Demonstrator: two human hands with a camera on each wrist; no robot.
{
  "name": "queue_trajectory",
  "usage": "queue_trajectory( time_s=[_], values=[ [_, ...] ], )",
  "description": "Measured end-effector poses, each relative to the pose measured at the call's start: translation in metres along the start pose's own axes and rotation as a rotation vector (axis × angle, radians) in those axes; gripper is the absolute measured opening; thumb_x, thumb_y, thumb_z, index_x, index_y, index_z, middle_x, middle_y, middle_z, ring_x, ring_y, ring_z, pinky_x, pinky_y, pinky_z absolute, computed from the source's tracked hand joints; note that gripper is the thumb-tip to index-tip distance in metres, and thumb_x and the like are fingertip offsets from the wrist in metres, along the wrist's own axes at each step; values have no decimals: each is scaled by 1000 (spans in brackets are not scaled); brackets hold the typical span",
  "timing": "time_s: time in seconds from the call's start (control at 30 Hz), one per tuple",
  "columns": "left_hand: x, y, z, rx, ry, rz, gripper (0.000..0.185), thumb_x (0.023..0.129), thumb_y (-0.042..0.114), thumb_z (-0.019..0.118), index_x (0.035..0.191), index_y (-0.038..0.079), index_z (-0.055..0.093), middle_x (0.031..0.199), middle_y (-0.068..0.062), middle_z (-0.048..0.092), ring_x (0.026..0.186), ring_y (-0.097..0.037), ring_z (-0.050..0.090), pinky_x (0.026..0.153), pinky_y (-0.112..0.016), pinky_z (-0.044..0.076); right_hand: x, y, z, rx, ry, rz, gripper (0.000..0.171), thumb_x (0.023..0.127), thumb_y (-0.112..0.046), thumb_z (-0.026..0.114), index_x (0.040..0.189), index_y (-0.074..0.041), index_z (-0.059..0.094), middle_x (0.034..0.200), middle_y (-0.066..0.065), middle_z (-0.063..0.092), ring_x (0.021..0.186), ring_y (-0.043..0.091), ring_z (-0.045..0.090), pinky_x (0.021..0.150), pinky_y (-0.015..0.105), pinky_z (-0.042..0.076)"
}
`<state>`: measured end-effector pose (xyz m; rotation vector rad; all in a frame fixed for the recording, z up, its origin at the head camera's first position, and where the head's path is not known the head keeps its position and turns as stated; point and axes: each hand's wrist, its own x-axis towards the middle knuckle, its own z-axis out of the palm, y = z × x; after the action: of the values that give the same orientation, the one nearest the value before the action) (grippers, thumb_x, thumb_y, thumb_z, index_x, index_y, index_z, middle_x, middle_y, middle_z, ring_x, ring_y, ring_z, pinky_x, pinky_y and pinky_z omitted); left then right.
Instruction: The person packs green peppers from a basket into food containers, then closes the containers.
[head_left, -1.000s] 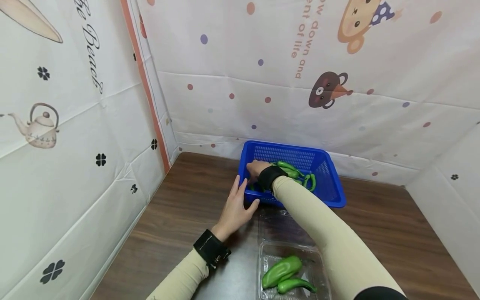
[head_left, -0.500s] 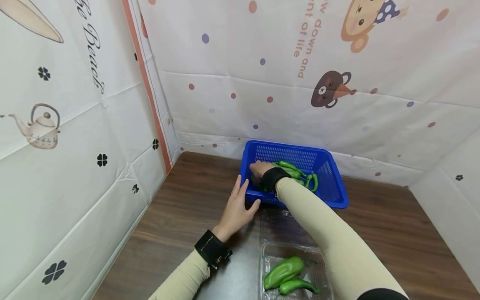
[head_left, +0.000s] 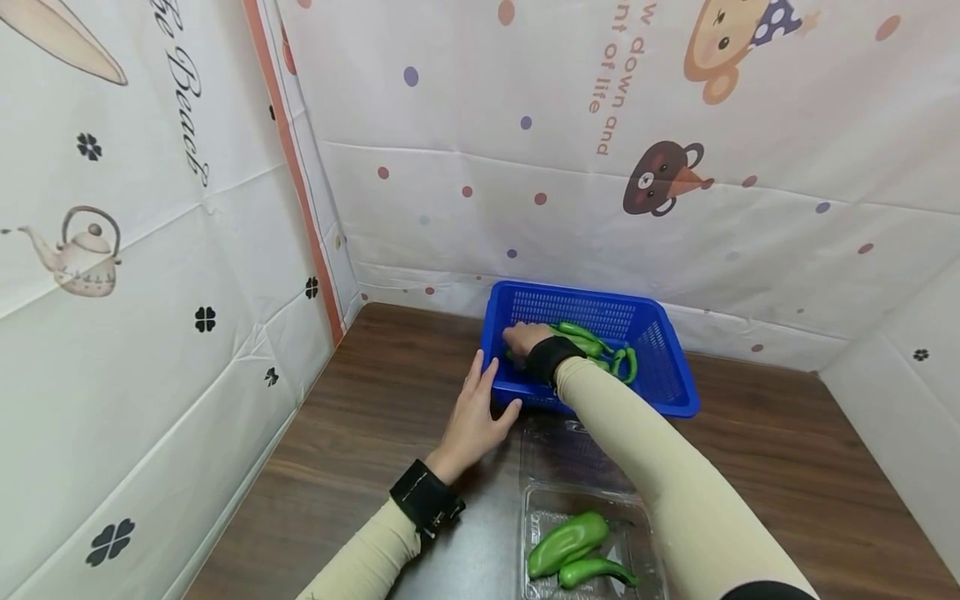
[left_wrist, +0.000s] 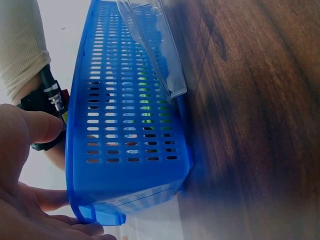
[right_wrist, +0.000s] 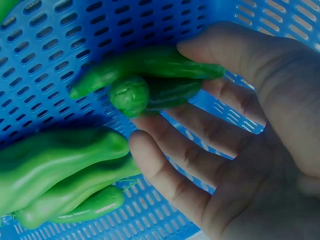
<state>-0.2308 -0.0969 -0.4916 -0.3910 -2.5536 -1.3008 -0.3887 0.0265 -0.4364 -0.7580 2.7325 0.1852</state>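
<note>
A blue plastic basket (head_left: 671,375) with slotted walls holds several green peppers (head_left: 581,333). Inside its left end is my right hand (head_left: 525,336). The right wrist view shows the thumb and fingers of that hand (right_wrist: 240,130) around two dark green peppers (right_wrist: 150,65), thumb on the upper one. Lighter, larger peppers (right_wrist: 55,155) lie beside the fingertips. My left hand (head_left: 472,425) rests at the basket's near left corner, fingers spread and fairly straight. In the left wrist view, its fingers (left_wrist: 55,200) touch the basket's rim at the corner.
In front of the basket, a clear plastic clamshell box (head_left: 528,533) stands with its lid (head_left: 555,454) folded back toward the basket. Green peppers (head_left: 570,546) lie in it. White printed sheets (head_left: 450,217) enclose the wooden table (head_left: 360,400) at the back and sides.
My right hand has shifted slightly right inside the basket, still at its left end. My left hand stays at the corner, and the peppers in the box look the same.
</note>
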Motion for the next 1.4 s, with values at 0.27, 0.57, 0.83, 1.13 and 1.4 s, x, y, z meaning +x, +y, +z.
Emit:
queue_trajectory(
  time_s=[0.27,0.57,0.83,1.13,1.4],
  values=[
    [0,8,3,9,-18,-1,75,100,31,68,160,3,33,169,-21,14,149,-45,28,116,-59,32,-5,9,2,-19,20,24,16,92,-9,76,106,-9,70,105,12,71,91,28,64,85,46,56],
    [0,14,6,-1,-35,-1,77,99,32,68,160,3,32,169,-21,16,153,-39,23,117,-57,32,-10,23,0,-13,7,75,27,89,-15,81,113,-12,69,111,12,70,100,32,66,94,55,54],
    [-8,10,7,1,-26,-27,79,99,33,69,160,3,31,168,-21,18,153,-41,21,117,-60,31,-40,34,-15,59,51,22,46,92,-20,79,134,-12,63,118,11,68,105,30,64,91,51,54],
    [-6,12,4,-3,10,12,82,99,31,69,163,5,25,168,-23,18,153,-41,20,117,-62,29,-69,43,-29,86,143,-39,43,92,-23,79,130,-15,60,113,8,67,102,28,66,86,50,57],
    [-6,19,3,1,44,16,80,98,31,69,162,4,28,168,-24,18,154,-42,17,118,-64,24,-100,49,-29,176,271,-106,46,93,-24,78,132,-15,55,99,8,64,81,24,61,69,41,55]
  ],
)
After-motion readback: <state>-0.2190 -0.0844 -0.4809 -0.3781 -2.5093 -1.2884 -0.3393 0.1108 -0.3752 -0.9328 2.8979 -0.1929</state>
